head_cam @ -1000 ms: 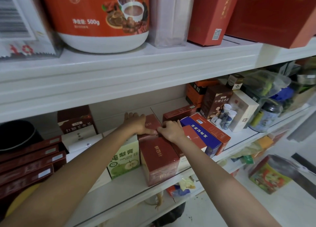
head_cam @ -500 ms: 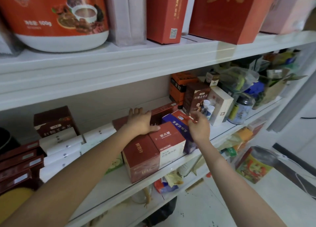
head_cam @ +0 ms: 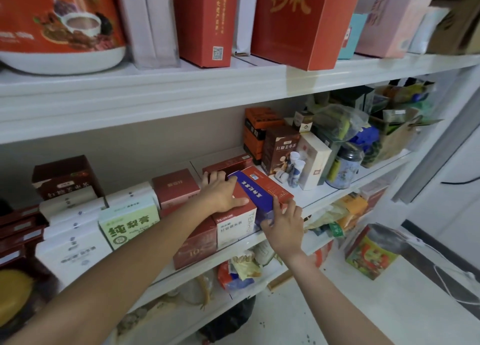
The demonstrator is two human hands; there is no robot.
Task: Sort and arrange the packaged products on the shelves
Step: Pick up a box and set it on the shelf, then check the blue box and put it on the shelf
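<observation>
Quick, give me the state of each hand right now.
Left hand: open, lying flat on the red-and-white box.
Right hand: grips the near end of the blue box.

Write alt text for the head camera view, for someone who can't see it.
A person's left hand rests flat on a red-and-white box on a crowded white shelf, while the right hand grips the near end of a blue box beside it. A tall red box with gold lettering stands on the shelf above.

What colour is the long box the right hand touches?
Blue box with white lettering; head view.
</observation>
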